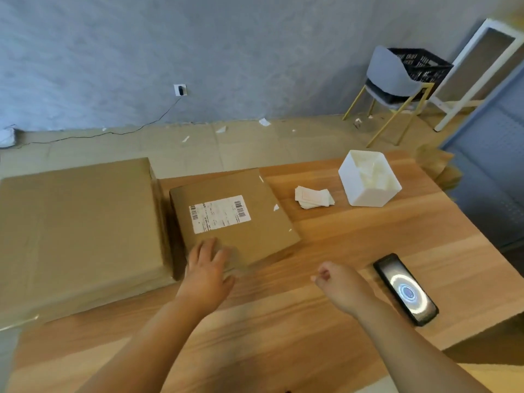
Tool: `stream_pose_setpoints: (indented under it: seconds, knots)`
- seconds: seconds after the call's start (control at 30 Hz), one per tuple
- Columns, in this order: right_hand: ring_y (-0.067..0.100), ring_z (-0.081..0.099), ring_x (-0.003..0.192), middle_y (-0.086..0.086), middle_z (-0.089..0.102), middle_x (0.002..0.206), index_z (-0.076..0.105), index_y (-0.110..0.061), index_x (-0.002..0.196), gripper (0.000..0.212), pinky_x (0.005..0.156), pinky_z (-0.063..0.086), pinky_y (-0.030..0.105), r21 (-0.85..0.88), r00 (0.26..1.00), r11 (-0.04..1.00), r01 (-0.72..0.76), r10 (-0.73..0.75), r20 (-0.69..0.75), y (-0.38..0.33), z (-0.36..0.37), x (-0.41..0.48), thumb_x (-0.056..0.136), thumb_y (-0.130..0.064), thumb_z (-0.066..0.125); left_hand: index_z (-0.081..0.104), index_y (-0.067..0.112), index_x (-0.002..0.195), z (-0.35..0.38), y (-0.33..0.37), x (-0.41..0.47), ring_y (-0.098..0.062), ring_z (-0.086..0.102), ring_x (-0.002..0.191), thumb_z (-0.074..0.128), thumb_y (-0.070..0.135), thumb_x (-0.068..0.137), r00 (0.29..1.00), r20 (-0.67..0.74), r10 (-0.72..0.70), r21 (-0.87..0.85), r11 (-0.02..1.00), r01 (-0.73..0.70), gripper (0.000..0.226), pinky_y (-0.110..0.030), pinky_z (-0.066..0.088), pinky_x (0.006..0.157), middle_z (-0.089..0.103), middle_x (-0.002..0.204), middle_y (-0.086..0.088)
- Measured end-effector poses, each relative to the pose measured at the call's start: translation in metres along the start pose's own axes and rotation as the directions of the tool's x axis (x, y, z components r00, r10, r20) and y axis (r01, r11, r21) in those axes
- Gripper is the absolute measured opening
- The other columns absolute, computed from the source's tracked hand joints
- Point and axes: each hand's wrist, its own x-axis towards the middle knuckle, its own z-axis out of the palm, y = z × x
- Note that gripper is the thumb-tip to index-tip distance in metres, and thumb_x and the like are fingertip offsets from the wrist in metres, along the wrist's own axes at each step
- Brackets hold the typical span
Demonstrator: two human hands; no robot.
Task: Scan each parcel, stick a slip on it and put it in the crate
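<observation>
The parcel (235,222) lies on the bench (340,245) at 11 o'clock. The left hand (208,268) presses its near corner, fingers spread. The right hand (329,276) is curled and seemingly empty. The scanner (405,289) at 3 o'clock and the slips (313,197) at 1 o'clock lie untouched, and the crate (419,63) sits far off at 2 o'clock. Scanning, sticking and crating probably all remain.
</observation>
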Motion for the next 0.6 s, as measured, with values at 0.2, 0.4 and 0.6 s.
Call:
stream_pose_setpoints:
  seconds: [0.2,0.4,0.6]
  knots:
    - [0.009,0.056,0.096,-0.010,0.060,0.115,0.054,-0.027,0.122,0.034,0.078,0.045,0.026,0.074,0.976,0.981,0.177,-0.184,0.112,0.016,-0.019,0.044,0.092,-0.042,0.055,0.022,0.024,0.144,0.032,0.033,0.002,-0.031,-0.005,0.143,0.047,0.047,0.091,0.975,-0.083,-0.207,0.092,0.972,0.214,0.063,-0.046,0.012,0.116,0.001,0.158,-0.005]
    - [0.020,0.039,0.133,-0.001,0.030,0.151,0.024,-0.026,0.147,0.061,0.105,0.038,0.039,0.137,0.934,0.934,0.329,-0.343,0.097,0.015,-0.029,0.061,0.094,-0.042,0.050,0.041,0.034,0.134,0.041,0.095,-0.009,-0.020,0.034,0.127,0.037,0.052,0.093,0.956,-0.150,-0.254,0.012,0.966,0.258,0.046,-0.042,0.029,0.099,0.036,0.146,0.013]
    - [0.021,0.024,0.140,0.001,0.007,0.158,-0.001,-0.029,0.151,0.080,0.107,0.031,0.036,0.152,0.928,0.937,0.314,-0.337,0.162,0.034,-0.025,0.071,0.092,-0.052,0.047,0.066,0.023,0.111,0.052,0.136,-0.027,-0.011,0.058,0.099,0.053,0.025,0.093,0.988,-0.149,-0.039,-0.326,0.945,-0.012,0.022,-0.015,0.041,0.082,0.066,0.109,0.010]
